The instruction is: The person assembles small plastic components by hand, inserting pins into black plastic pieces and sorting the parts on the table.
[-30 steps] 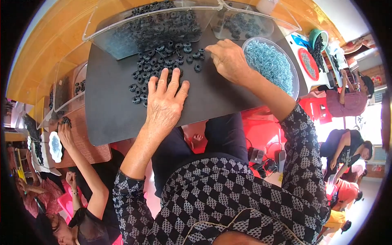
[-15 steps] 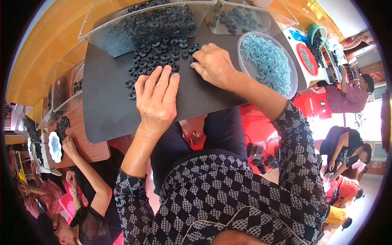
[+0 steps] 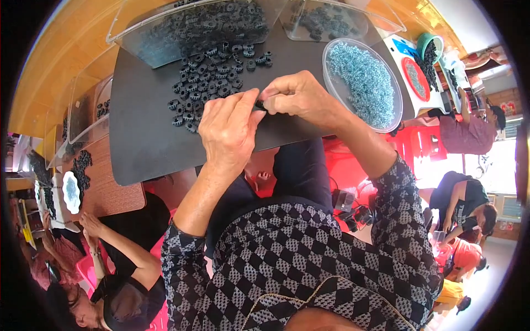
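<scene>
Above the dark board [image 3: 149, 138], my left hand [image 3: 228, 129] and my right hand [image 3: 301, 99] meet with closed fingertips. Between them they pinch a small black plastic part [image 3: 261, 105], mostly covered by the fingers. Just beyond my left hand lies a loose pile of similar black ring-shaped parts [image 3: 207, 80]. To the right of my right hand stands a round clear tub [image 3: 338, 92] holding many tiny shiny light-blue pieces [image 3: 361, 83], too small to make out.
At the far edge stand a clear bin [image 3: 160, 52] full of black parts and a second clear bin [image 3: 295, 30] with fewer. A co-worker's hand [image 3: 91, 223] is by a brown table [image 3: 118, 193] at the left. A red tray [image 3: 415, 80] sits at the far right.
My left hand has left the pile's near edge and moved right. My right hand has come back from the pile's right side, and both now meet on a black part.
</scene>
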Tool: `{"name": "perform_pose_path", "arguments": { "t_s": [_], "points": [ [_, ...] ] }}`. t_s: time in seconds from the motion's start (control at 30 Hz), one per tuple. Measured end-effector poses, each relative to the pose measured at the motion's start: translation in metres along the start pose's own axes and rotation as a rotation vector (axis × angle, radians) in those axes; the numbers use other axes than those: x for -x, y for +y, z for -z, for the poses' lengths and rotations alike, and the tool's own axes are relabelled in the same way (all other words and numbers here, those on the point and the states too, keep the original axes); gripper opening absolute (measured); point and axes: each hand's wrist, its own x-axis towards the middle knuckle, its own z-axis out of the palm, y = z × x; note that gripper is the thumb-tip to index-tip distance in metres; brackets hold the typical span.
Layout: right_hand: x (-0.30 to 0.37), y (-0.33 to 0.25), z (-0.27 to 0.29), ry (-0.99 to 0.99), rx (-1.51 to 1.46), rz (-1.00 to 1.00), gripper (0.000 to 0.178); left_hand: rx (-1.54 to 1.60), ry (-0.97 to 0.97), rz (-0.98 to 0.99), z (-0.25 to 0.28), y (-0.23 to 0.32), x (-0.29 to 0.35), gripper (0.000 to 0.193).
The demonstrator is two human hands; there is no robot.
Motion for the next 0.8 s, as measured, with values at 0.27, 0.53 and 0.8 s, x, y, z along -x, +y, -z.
{"name": "perform_pose_path", "arguments": {
  "t_s": [0.27, 0.53, 0.8],
  "points": [
    [0.014, -0.009, -0.002, 0.024, -0.231, -0.139, 0.024, 0.326, -0.018, 0.28, -0.007, 0.011, 0.005, 0.026],
    [0.037, -0.015, 0.0, 0.097, -0.203, -0.119, 0.023, 0.483, -0.027, 0.376, -0.01, 0.016, 0.012, 0.02],
    [0.059, 0.012, 0.058, 0.649, 0.424, 0.161, 0.014, 1.073, -0.056, 0.75, -0.017, 0.021, 0.024, 0.016]
  ]
}}
